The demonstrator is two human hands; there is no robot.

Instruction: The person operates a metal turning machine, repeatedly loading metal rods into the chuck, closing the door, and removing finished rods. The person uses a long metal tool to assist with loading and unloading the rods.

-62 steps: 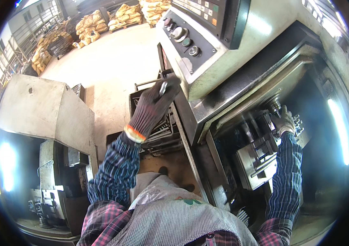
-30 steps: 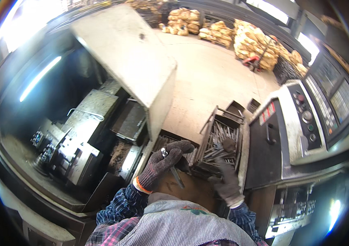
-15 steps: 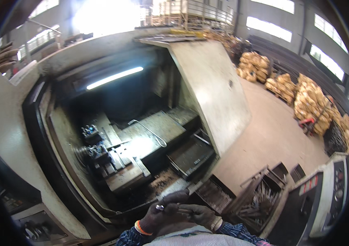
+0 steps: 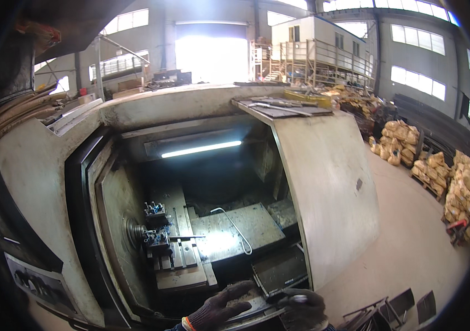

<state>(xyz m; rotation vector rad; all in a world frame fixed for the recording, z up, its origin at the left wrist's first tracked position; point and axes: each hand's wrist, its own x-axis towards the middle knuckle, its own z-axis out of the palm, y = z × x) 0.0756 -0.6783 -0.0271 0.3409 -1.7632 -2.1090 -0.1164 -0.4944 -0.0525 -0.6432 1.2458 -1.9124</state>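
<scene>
My left hand (image 4: 221, 307), in a dark knit glove with an orange band at the wrist, is held at the front edge of a lathe. Its fingers stretch to the right, thumb apart, with nothing seen between them. Just to its right, my right hand (image 4: 305, 310) is gloved too, its fingers curled round a small shiny metal piece (image 4: 300, 298); most of that piece is hidden. Beyond the hands, inside the lathe, a chuck (image 4: 134, 234) faces tool holders (image 4: 156, 239) on a slide. A hooked metal rod (image 4: 234, 229) lies on the flat bed cover (image 4: 265, 226).
A light tube (image 4: 202, 149) glows inside the lathe. The lathe's pale sliding door (image 4: 328, 198) stands at the right of the opening. A dark tray (image 4: 282, 271) sits below the bed. Metal racks (image 4: 384, 309) are at the lower right; stacked yellowish sacks (image 4: 464, 187) stand farther off.
The view has lifted and turned left. My hands, close together before, are now apart. My left hand has opened out; a shiny metal end now shows at my right hand.
</scene>
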